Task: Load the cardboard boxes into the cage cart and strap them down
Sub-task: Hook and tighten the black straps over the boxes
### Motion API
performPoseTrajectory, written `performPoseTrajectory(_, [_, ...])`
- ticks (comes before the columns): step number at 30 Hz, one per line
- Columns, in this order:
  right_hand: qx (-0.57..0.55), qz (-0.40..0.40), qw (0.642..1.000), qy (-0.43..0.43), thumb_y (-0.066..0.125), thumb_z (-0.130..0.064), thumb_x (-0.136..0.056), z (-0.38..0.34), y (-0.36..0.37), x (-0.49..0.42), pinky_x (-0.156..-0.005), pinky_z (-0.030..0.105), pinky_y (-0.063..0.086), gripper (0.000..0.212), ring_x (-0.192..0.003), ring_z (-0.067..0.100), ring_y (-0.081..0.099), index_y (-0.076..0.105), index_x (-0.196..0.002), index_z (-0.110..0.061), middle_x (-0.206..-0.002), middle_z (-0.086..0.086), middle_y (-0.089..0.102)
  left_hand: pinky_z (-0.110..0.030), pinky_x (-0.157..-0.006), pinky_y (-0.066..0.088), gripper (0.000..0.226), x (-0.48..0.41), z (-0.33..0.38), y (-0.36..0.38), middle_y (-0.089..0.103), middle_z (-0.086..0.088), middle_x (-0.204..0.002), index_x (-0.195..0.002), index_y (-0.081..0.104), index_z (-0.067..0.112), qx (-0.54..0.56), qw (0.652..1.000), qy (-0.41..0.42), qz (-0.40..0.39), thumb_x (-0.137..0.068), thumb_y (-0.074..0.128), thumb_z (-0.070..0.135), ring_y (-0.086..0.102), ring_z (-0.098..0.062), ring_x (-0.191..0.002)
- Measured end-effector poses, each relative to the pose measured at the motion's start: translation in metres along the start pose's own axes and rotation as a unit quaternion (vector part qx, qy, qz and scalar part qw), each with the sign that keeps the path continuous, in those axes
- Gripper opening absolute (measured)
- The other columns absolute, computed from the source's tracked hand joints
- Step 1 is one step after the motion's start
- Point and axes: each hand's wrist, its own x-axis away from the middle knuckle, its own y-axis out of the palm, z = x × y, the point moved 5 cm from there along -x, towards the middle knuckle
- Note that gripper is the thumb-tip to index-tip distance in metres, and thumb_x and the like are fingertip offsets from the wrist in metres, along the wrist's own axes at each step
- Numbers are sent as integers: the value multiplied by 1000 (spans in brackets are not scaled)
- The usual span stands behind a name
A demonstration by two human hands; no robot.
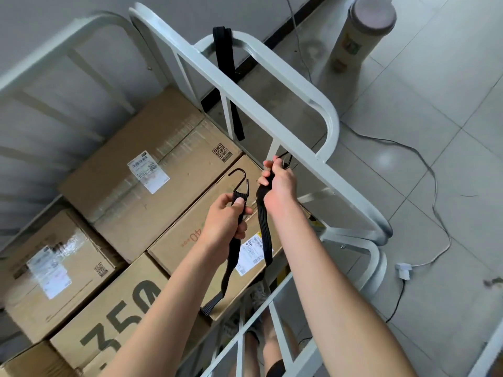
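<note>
Below the cart rail [272,104], five cardboard boxes [152,164] already lie packed inside the cage, so the strapping is what remains. Just inside the rail, the left hand [226,216] is clamped round one end of a black strap [262,227], its hook [239,180] free and pointing up. The right hand [277,186] is curled tight on the other end, against an upright of the rail; whether that end's hook has caught the bar I cannot tell. If it has not, stretching the strap could make it slip and whip back. The slack loop could also snag on the rail's lower bars. Two straps in all: this one, and a spare strap [227,77] draped over the rail's far end.
</note>
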Motion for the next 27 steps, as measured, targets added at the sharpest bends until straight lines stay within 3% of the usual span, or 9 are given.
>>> performPoseTrajectory(14, [106,-53,993,-16,43,-21,-108,29,8,33,-40,21,36,20,-48,10,44,55,-98,-9,-69,5,56,-21,-42,24,11,9,-12,-42,57,-5,-76,-96,51,11,75,997,-5,36,-105,45,11,33,-9,-39])
performPoseTrajectory(27, [203,-30,977,-52,37,-23,-110,74,-16,82,-44,23,38,25,-47,13,44,52,-95,-12,-62,1,53,-20,-41,26,7,28,-35,-88,59,-4,-78,-99,50,11,145,988,5,60,-104,45,11,33,-9,-38])
